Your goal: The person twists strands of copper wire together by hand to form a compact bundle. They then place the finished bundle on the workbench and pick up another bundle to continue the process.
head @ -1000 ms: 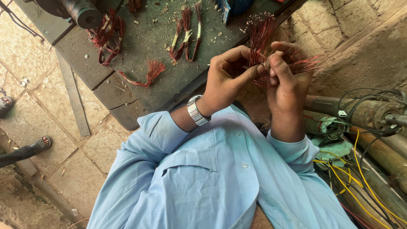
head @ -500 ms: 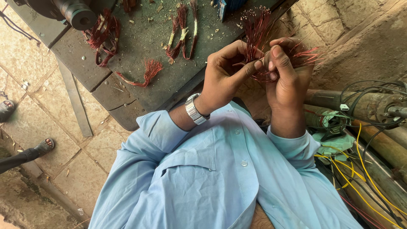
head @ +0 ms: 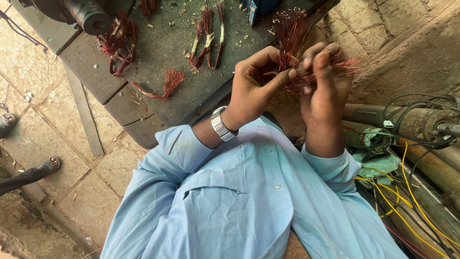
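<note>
Over the bench: your left hand (head: 256, 81) and right hand (head: 326, 81) both pinch one copper wire bundle (head: 292, 33).
On the bench: three loose bundles (head: 167, 81), thin, reddish, frayed.

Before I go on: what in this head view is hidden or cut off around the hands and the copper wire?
- Copper wire bundle: its middle is hidden by the left hand and right hand; each grip is unclear.
- Single strands: too fine to count.
- Dark cylinder on the bench: cut off by the top edge.
- Sandalled foot: its owner is cut off at the left edge.

Stone-tile floor (head: 43, 110) w/ dark workbench (head: 158, 62), rough stone wall (head: 412, 43), daylight.
</note>
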